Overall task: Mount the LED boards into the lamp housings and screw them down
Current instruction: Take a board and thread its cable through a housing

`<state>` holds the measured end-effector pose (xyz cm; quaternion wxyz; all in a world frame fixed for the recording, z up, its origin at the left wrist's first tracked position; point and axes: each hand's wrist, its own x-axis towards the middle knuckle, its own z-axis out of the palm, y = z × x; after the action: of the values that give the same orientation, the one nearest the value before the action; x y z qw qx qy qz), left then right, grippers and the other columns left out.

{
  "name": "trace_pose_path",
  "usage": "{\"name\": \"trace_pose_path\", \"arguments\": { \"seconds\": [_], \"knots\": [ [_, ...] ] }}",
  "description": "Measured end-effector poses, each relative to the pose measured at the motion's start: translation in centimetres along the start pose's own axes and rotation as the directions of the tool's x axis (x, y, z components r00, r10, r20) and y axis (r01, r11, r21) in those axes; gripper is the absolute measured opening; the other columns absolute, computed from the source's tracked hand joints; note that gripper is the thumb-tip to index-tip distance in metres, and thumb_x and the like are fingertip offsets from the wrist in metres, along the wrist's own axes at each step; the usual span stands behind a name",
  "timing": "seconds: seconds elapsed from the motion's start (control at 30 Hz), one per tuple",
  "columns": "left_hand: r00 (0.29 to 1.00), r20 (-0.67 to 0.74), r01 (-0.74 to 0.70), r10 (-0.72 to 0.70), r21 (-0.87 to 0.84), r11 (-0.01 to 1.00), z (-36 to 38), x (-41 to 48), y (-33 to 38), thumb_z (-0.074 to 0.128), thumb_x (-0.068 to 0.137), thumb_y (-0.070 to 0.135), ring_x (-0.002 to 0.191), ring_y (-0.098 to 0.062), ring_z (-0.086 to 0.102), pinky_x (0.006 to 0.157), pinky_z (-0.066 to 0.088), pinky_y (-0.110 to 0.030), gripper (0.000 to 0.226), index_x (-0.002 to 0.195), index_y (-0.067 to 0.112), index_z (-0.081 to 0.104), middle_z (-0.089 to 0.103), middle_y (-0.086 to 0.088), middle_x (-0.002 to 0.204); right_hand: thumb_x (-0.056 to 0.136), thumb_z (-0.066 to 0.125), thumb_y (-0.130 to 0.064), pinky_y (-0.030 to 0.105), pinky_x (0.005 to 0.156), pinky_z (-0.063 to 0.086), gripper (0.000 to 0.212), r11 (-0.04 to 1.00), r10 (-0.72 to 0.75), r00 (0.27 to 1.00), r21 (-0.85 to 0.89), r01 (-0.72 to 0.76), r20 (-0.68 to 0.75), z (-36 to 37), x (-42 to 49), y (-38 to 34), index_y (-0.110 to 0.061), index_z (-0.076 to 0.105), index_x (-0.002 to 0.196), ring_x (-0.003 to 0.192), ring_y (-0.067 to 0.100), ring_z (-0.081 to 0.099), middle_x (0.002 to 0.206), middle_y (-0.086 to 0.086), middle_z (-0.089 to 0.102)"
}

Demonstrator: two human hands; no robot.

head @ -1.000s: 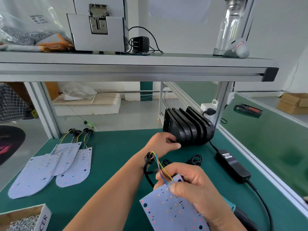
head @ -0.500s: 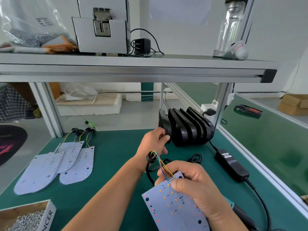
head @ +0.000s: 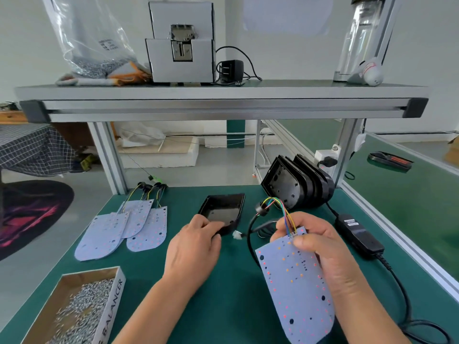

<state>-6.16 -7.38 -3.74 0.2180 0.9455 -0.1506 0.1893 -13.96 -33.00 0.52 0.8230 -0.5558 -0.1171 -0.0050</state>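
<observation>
Now left hand (head: pixel 192 247) grips housing (head: pixel 222 209) palm-down, right hand (head: pixel 320 249) pinches board (head: pixel 298 294)

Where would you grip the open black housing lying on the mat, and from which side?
By its near rim, from the front: the housing lies cavity-up, so its thin raised wall suits a pinch, where the left hand holds it.

Bright, even daylight from beyond the left hand (head: pixel 192 247) and right hand (head: pixel 320 247), faint soft shadows beneath both on the tabletop (head: pixel 236 294), shelf rail (head: pixel 223 108) above bowed by wide-angle distortion, focus sharp, corners slightly smeared.
</observation>
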Motion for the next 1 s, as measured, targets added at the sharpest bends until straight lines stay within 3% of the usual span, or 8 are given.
{"name": "trace_pose_path", "arguments": {
  "seconds": [0.13,0.27,0.33,0.4,0.5,0.63,0.77,1.0],
  "knots": [
    [0.998,0.063,0.029,-0.031,0.042,0.999,-1.1,-3.7,0.2,0.054,0.099,0.032,0.105,-0.013,0.054,0.073,0.055,-0.033,0.03,0.117,0.039,0.077,0.052,0.017,0.113,0.063,0.07,-0.015,0.036,0.061,0.057,0.04,0.991,-0.077,0.995,0.106,0.082,-0.056,0.0,-0.1,-0.6,-0.004,0.074,0.101,0.065,0.029,0.066,0.086,0.021,0.07],
    [0.997,0.074,0.023,-0.026,0.035,0.999,-2.3,-5.7,1.4,0.038,0.088,0.044,0.089,-0.009,0.061,0.066,0.052,-0.031,0.04,0.094,0.035,0.076,0.063,0.018,0.099,0.06,0.075,-0.018,0.031,0.055,0.056,0.038,0.98,-0.114,0.99,0.157,0.125,-0.078,-0.1,-0.1,-1.2,-0.011,0.075,0.097,0.059,0.022,0.065,0.08,0.01,0.068],
    [0.997,0.01,0.076,-0.075,-0.033,0.997,-2.9,-5.7,1.7,0.038,0.087,0.049,0.082,-0.008,0.065,0.067,0.053,-0.031,0.039,0.101,0.039,0.073,0.067,0.021,0.102,0.064,0.077,-0.021,0.031,0.055,0.056,0.036,0.976,-0.119,0.99,0.173,0.129,-0.07,-0.2,-0.1,-1.2,-0.012,0.074,0.099,0.059,0.021,0.064,0.079,0.007,0.067],
    [0.986,-0.082,0.144,-0.147,-0.033,0.989,-2.8,-4.8,1.8,0.049,0.094,0.049,0.099,-0.013,0.066,0.073,0.053,-0.034,0.035,0.121,0.04,0.068,0.065,0.02,0.115,0.068,0.069,-0.019,0.032,0.054,0.056,0.032,0.978,-0.104,0.991,0.175,0.117,-0.083,-0.3,0.0,-1.0,-0.012,0.073,0.099,0.058,0.021,0.064,0.079,0.007,0.066],
    [0.922,0.068,0.381,-0.38,-0.007,0.924,-2.2,-2.3,1.2,0.056,0.098,0.057,0.131,-0.023,0.049,0.093,0.047,-0.038,0.065,0.153,0.023,0.044,0.05,0.003,0.143,0.067,0.066,-0.018,0.032,0.053,0.055,0.033,0.986,-0.053,0.994,0.153,0.068,-0.1,-0.2,0.4,-0.2,-0.011,0.073,0.099,0.059,0.022,0.063,0.08,0.008,0.066],
    [0.846,0.258,0.481,-0.466,0.007,0.877,-1.6,-0.3,0.3,0.059,0.097,0.049,0.09,-0.024,0.063,0.078,0.053,-0.038,0.031,0.1,0.018,0.059,0.067,0.001,0.1,0.072,0.058,-0.012,0.032,0.055,0.055,0.032,0.994,0.013,0.992,0.106,0.001,-0.129,0.2,1.0,1.3,-0.009,0.073,0.1,0.06,0.024,0.063,0.084,0.011,0.067],
    [0.864,0.236,0.483,-0.444,-0.144,0.864,-1.8,-0.9,-0.7,0.055,0.1,0.027,0.087,-0.023,0.064,0.07,0.049,-0.037,0.006,0.104,0.026,0.059,0.068,0.005,0.094,0.073,0.057,-0.011,0.033,0.058,0.056,0.031,0.998,0.041,0.981,0.06,-0.03,-0.188,0.3,1.6,2.0,-0.01,0.073,0.1,0.063,0.026,0.064,0.089,0.013,0.069],
    [0.904,0.123,0.422,-0.41,-0.429,0.799,-2.2,-2.1,0.8,0.051,0.101,0.016,0.077,-0.018,0.063,0.062,0.045,-0.038,0.018,0.103,0.034,0.049,0.066,0.009,0.089,0.075,0.056,-0.014,0.029,0.054,0.053,0.032,0.999,-0.003,0.982,0.053,0.013,-0.188,0.0,1.4,1.5,-0.014,0.073,0.102,0.058,0.022,0.06,0.082,0.007,0.066]
  ]
}}
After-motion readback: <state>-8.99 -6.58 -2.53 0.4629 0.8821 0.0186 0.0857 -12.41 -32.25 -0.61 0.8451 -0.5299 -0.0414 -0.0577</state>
